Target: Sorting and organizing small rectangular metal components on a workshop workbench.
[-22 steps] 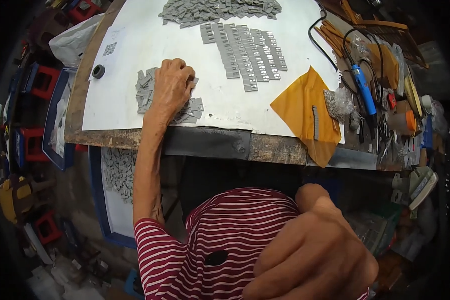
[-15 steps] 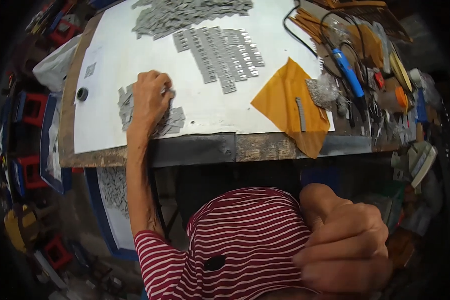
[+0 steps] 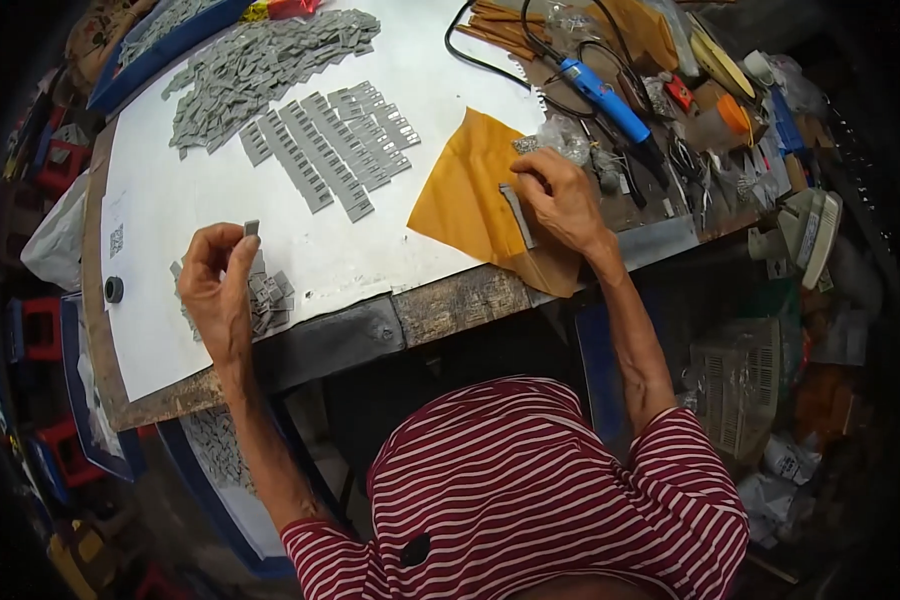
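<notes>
Between the thumb and fingertips of my left hand [image 3: 220, 285] a small flat grey piece [image 3: 251, 229] stands upright. Beneath and beside that hand lies a loose heap of similar grey pieces [image 3: 270, 300] on the white sheet. My right hand [image 3: 567, 205] is over an amber-brown sheet [image 3: 455, 195] at the table's front edge. Its fingers are curled together, and what they hold, if anything, I cannot make out. Right by its thumb, a narrow grey strip [image 3: 517, 216] lies on the amber sheet.
Rows of grey pieces [image 3: 320, 150] lie mid-table, with a big grey pile [image 3: 260, 75] behind them. A blue electric screwdriver-like tool [image 3: 610, 105] with a black cord lies at right among clutter. A black ring [image 3: 114, 290] sits at the left edge. A blue tray [image 3: 225, 500] of grey pieces stands below.
My right hand has moved from in front of my body up to the amber sheet. My left hand has lifted from the small heap with a grey piece in its fingers. The view has turned.
</notes>
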`<move>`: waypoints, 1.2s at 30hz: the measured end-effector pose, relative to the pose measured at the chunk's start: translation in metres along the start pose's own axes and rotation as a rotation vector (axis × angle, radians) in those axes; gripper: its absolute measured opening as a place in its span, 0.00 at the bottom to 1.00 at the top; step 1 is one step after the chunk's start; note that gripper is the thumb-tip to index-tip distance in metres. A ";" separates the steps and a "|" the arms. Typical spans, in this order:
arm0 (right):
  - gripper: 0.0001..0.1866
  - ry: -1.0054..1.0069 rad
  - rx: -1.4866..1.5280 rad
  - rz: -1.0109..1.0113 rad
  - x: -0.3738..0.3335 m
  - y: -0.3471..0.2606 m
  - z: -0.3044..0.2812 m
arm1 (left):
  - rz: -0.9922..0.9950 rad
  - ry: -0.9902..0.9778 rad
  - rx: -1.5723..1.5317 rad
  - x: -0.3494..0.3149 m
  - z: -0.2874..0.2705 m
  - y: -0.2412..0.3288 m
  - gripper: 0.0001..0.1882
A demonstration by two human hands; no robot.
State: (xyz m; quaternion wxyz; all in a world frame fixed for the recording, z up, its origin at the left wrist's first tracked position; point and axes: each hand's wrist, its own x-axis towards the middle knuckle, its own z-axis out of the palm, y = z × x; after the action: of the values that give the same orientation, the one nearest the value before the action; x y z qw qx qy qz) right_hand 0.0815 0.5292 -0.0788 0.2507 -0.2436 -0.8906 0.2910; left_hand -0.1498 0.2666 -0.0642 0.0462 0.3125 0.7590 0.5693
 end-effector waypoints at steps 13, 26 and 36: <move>0.03 -0.163 -0.270 -0.261 0.009 0.019 0.012 | -0.318 -0.157 -0.663 -0.047 0.040 0.021 0.13; 0.02 -0.281 -0.503 -0.493 0.019 0.017 0.008 | -0.410 -0.272 -0.723 -0.053 0.062 0.023 0.11; 0.05 -0.197 -0.365 -0.459 0.019 0.019 0.003 | -0.479 -0.312 -0.817 -0.055 0.074 0.024 0.10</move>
State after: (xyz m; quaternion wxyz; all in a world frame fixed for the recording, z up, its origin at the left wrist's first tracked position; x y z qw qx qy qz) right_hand 0.0707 0.5530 -0.0874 0.1742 -0.0475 -0.9799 0.0842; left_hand -0.0644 0.3030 -0.0836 0.4076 0.1671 0.5083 0.7399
